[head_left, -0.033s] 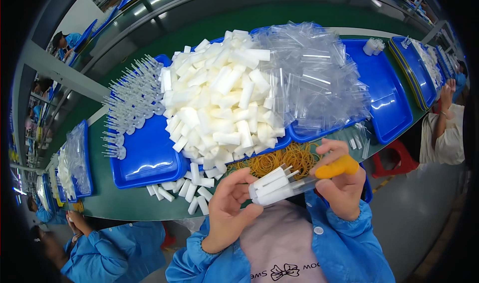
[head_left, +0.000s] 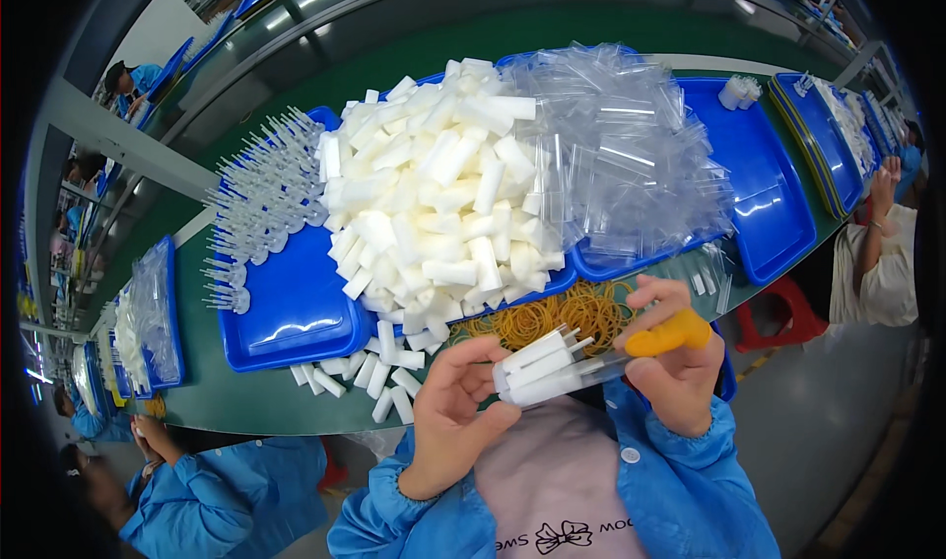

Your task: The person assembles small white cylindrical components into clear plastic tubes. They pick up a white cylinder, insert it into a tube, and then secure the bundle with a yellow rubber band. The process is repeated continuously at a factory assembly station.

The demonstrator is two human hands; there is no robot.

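Left grip: left hand [head_left: 453, 411] pinched narrow, thumb and fingers around the left end of a bundle of white pieces [head_left: 532, 374].
Right grip: right hand [head_left: 682, 372], orange finger cot [head_left: 670, 334] on one finger, pinching the right end of a clear sleeve [head_left: 609, 367]; fingers close together.
Change vs earlier frame: very little; both hands in nearly the same pose, bundle still held. White tip seems to show more plainly in the clear sleeve. Piles and trays look the same.
Bundle direction: thin stem ends point right and slightly away from the person; clear base end sits in the left hand.
Bundle long axis: slanted, lower left to upper right; sleeve runs along about the same line.
Bundle place: in the air by the near edge of the green table [head_left: 236, 413], just nearer than the rubber bands [head_left: 552, 314].
Left tray: blue tray [head_left: 296, 308]; stemmed clear parts [head_left: 261, 199] along its left and far edges.
Middle: white foam pile [head_left: 434, 194], clear sleeve pile [head_left: 631, 155] to its right.
Loose: foam pieces [head_left: 379, 377] by left tray's near right corner.
Right tray: blue tray [head_left: 764, 204]; white cluster [head_left: 739, 92] at far right corner.
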